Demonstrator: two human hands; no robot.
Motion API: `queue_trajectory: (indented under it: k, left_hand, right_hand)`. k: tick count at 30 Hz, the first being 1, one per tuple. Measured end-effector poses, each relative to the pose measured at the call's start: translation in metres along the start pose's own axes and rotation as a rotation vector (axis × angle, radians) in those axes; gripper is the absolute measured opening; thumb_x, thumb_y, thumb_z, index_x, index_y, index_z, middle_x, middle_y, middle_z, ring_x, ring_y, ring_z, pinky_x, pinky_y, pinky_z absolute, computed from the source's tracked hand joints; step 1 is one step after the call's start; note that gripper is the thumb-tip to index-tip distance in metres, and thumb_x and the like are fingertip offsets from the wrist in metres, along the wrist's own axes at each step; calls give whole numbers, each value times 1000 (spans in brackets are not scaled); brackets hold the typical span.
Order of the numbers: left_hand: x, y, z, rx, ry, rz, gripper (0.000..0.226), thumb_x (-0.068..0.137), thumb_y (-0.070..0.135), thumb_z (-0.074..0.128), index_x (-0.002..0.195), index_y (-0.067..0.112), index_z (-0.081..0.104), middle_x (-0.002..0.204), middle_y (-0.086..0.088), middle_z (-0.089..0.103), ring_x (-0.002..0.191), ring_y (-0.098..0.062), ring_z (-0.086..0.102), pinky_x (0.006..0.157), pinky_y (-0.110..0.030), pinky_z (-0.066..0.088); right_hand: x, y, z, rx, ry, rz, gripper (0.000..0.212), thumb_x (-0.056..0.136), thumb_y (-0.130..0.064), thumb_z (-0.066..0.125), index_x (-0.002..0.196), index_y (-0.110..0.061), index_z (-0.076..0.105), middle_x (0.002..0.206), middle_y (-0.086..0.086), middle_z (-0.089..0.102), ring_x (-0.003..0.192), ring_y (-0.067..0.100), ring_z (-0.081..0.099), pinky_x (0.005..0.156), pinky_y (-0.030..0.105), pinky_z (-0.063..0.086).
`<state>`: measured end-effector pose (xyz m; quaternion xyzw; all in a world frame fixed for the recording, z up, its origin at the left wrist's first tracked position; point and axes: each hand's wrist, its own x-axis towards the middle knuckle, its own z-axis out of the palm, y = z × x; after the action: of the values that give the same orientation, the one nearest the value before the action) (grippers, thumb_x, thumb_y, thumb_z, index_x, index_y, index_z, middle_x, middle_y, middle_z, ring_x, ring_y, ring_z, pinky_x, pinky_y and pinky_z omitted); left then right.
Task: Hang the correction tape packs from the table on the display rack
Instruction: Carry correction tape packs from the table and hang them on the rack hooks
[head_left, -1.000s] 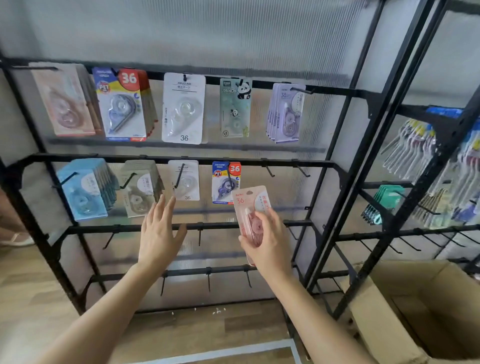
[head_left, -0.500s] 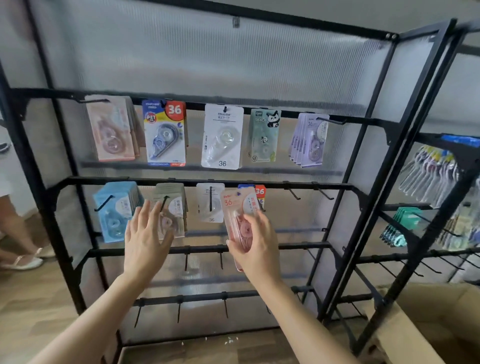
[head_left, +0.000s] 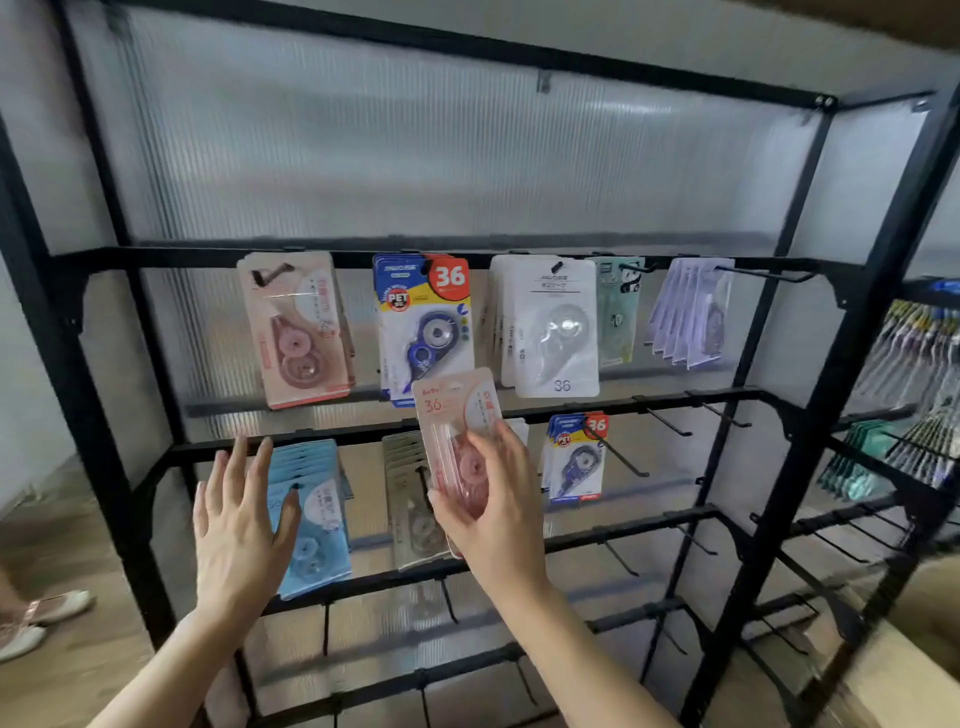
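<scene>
My right hand (head_left: 498, 514) grips a pink correction tape pack (head_left: 454, 421) upright in front of the black display rack (head_left: 810, 358), between its top and second rows. My left hand (head_left: 236, 525) is raised with straight fingers and holds nothing, in front of the blue packs (head_left: 311, 499) on the second row. A matching stack of pink packs (head_left: 296, 332) hangs at the top left. Beside it hang blue-and-red "36" packs (head_left: 423, 322), white packs (head_left: 556, 327), a green panda pack (head_left: 618, 312) and lilac packs (head_left: 691, 312).
Grey-brown packs (head_left: 410, 493) and small "36" packs (head_left: 576, 457) hang on the second row; bare hooks (head_left: 670, 421) stick out to their right and on the lower bars. A second rack (head_left: 914, 395) with stationery stands at right. A person's shoes (head_left: 47, 613) are at lower left.
The view has tilted up and closer to the rack. My right hand has carried the pink pack upward and leftward across the rack; my left hand has risen before the blue packs.
</scene>
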<state>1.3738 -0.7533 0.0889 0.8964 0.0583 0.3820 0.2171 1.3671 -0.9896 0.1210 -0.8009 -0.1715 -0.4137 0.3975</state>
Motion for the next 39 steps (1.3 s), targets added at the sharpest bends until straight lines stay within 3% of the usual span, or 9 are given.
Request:
queue_trajectory:
  k: [8,13,18,24,29,39]
  left_hand:
    - [31,-37,-6,24,2,36,71,86,47,29,143,6,38,150,-22,32,140,-38,21,113,-54,16]
    - [52,-37,-13,31,35,109,61,93,33,50,146,9,33,154,-18,24,144,-32,12,115,-51,10]
    - [69,-36,-15,32,42,109,62,92,33,49,147,12,30,155,-17,21,145,-32,10,116,-50,7]
    - [74,-42,-15,45,52,119,64,90,22,62,146,13,32,155,-16,22,145,-31,10,116,-53,10]
    - [76,-47,-13,22,43,107,69,86,46,33,147,14,29,155,-18,22,145,-30,10,116,-51,8]
    - [78,-52,2,-2,35,94,73,85,51,27,146,12,31,155,-18,22,145,-31,10,116,-49,5]
  right_hand:
    - [29,-51,47,52,48,-99,54,77,-44,64,124,-24,46,141,7,41,130,19,39,98,48,45]
    - [48,-74,61,58,97,-226,55,77,-41,65,125,-20,48,139,8,40,129,22,40,104,43,40]
    - [61,-89,70,32,111,-320,57,78,-43,64,127,-18,50,141,11,39,128,25,41,107,35,31]
    - [72,-95,78,-29,90,-357,57,78,-46,61,127,-20,46,139,11,39,127,25,39,104,37,34]
    - [73,-94,85,-71,54,-322,57,75,-41,68,123,-17,49,138,13,43,124,26,40,100,43,40]
    - [95,-90,123,-59,-60,-180,62,73,-35,79,124,-11,53,141,19,41,126,37,40,102,51,37]
